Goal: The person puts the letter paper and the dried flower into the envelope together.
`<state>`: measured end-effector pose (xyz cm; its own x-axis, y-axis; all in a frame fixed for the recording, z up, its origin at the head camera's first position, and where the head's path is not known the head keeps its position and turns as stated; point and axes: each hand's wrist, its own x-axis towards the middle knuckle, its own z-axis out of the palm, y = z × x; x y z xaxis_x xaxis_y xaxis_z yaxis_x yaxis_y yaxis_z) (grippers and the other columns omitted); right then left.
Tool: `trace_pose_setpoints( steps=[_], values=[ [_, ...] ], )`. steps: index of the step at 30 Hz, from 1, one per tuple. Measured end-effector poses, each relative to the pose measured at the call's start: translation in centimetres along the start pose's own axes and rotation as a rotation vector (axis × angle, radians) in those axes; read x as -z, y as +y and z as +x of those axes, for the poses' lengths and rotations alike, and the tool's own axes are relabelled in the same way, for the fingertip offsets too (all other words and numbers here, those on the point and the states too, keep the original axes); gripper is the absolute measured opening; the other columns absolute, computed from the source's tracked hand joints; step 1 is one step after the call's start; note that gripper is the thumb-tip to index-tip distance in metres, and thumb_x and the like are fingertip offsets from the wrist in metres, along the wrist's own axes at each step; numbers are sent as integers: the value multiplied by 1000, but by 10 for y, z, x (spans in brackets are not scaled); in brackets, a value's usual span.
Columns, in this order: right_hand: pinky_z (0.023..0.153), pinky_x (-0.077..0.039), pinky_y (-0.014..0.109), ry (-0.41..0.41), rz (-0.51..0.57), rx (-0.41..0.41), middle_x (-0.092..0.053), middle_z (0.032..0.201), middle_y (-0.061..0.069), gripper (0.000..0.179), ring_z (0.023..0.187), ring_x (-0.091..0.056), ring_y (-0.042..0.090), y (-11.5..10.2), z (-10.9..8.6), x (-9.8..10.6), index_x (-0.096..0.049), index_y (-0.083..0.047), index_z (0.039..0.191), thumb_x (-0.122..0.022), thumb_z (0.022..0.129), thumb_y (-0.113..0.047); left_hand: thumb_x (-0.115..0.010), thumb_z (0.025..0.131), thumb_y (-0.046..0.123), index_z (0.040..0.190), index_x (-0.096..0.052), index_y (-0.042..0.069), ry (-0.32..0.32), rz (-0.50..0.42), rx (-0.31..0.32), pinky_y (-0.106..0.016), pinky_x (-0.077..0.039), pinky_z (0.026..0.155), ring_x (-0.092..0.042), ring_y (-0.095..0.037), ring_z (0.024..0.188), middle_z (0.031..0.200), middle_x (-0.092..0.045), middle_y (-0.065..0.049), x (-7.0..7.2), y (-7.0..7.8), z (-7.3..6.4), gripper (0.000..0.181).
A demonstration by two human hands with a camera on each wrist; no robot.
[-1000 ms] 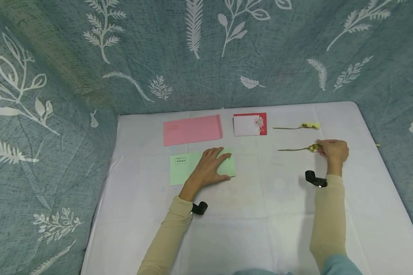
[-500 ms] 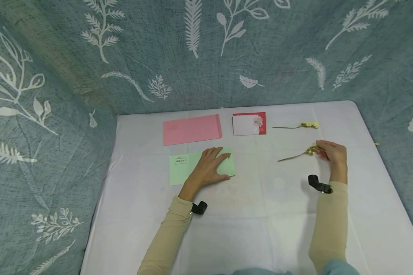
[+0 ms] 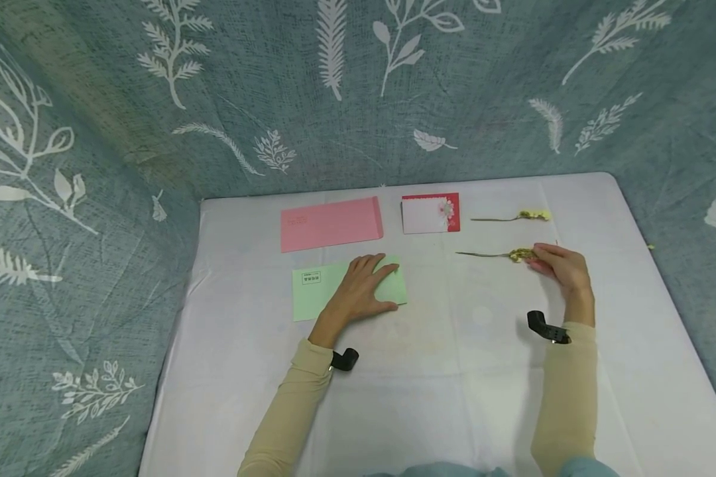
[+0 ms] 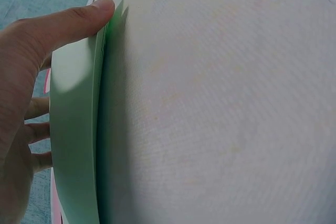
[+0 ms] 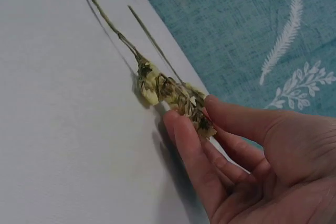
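Note:
A green envelope [image 3: 316, 293] lies crosswise on the white-covered table. Across its right end, my left hand [image 3: 358, 295] holds it, thumb at the near edge and fingers toward the far edge. In the left wrist view the envelope [image 4: 73, 129] bows, and a dark gap shows along its end. My right hand [image 3: 563, 268] pinches a dried yellow flower sprig [image 5: 157, 85] by its blossom, just over the table. The sprig's stem points left. A second dried sprig [image 3: 534, 215] lies behind it.
Farther back lie a pink envelope [image 3: 331, 224] and a red-and-white card [image 3: 423, 215] with a flower print. The white tablecloth [image 3: 429, 411] runs up to a teal leaf-patterned curtain [image 3: 334, 146] at the back and sides.
My right hand has lifted the sprig and shifted it left; its stem swung toward me, then came level again. My left hand stays on the green envelope.

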<state>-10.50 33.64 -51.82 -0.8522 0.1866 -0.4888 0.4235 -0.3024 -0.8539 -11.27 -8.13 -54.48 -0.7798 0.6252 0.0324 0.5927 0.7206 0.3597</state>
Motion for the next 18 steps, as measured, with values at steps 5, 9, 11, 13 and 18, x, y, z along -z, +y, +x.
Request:
trace_pose_setpoints(
  steps=[5,9,11,13,18],
  values=[
    [71,-57,22,-40,21,20,-72,80,2,15,72,-72,12,7,1,-4,-70,-8,97,-60,94,2,-79,75,53,142,-52,18,2,-3,1,-48,-27,112,-39,-30,132,147,-43,-15,0,0,0,80],
    [72,-57,23,-63,13,56,-73,83,2,17,72,-73,13,12,3,-7,-64,0,111,-60,94,2,-79,76,52,142,-51,18,0,-4,3,-48,-27,112,-39,-30,132,147,-43,-16,0,0,0,80],
    [72,-58,24,-72,13,71,-73,83,2,24,72,-72,14,14,4,-8,-60,4,117,-61,93,3,-79,76,53,142,-51,18,-3,-4,4,-48,-27,112,-39,-30,132,147,-43,-16,0,0,0,80],
    [72,-58,24,-75,20,79,-73,82,3,27,71,-73,14,16,4,-10,-58,7,119,-61,93,5,-79,76,53,142,-51,18,-5,-6,3,-48,-27,112,-39,-30,132,147,-42,-16,0,0,0,80],
    [75,-57,23,-100,44,76,-73,84,4,27,74,-73,15,20,5,-15,-58,7,120,-60,93,7,-79,75,52,142,-51,17,1,-10,-5,-48,-27,112,-39,-30,132,147,-43,-16,1,0,0,81]
  ],
)
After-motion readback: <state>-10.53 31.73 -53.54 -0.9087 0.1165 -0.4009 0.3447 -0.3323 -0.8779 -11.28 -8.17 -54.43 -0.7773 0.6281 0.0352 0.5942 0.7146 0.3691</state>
